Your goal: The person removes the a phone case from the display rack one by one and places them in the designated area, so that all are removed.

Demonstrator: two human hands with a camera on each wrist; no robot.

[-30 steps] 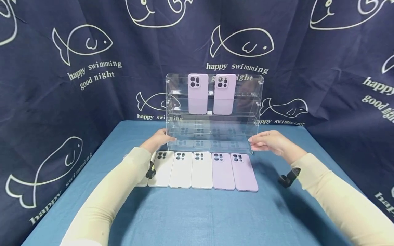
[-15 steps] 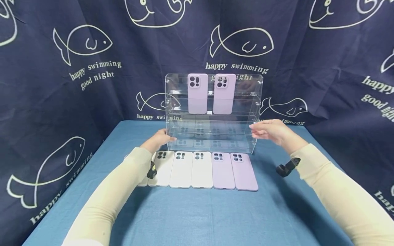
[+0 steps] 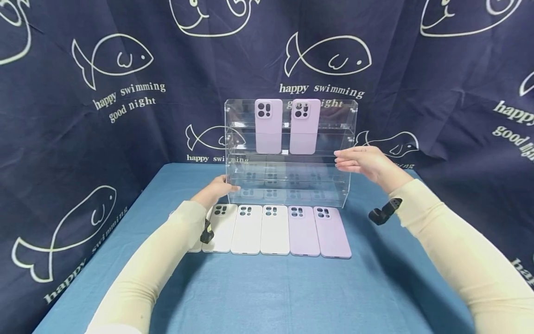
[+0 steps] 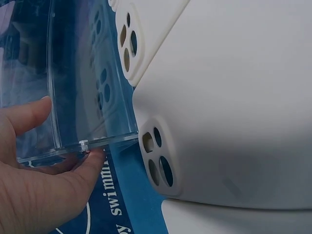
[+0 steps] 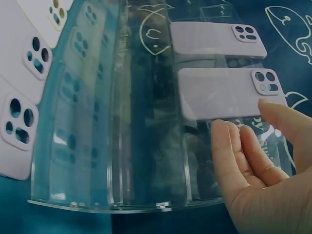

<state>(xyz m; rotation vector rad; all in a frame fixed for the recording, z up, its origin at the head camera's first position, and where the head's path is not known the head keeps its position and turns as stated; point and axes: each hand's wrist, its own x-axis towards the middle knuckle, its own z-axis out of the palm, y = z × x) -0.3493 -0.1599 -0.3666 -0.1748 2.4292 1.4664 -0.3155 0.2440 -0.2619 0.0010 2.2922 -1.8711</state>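
Observation:
A clear acrylic display stand (image 3: pixel 248 174) with stepped shelves stands at the back of the table. Its lower left side panel is gripped by my left hand (image 3: pixel 213 191), thumb inside and fingers outside in the left wrist view. Two lilac phone cases, one left (image 3: pixel 268 127) and one right (image 3: pixel 304 127), lean upright side by side on an upper shelf. My right hand (image 5: pixel 265 187) hovers by the stand's right side with fingers extended and nothing in them. In the right wrist view, its fingertips are close to the nearer lilac case (image 5: pixel 219 92); contact cannot be told.
In front of the stand lies a row of phone cases: two lilac ones, left (image 3: pixel 303 232) and right (image 3: pixel 333 232), and several white ones (image 3: pixel 274 232). The left sleeve (image 3: pixel 154 260) partly hides the row's left end. A dark fish-print curtain (image 3: pixel 267 60) hangs behind.
My right hand has risen along the stand's right side, from its bottom shelf to about mid-height. The left hand, the stand and the cases stay where they were.

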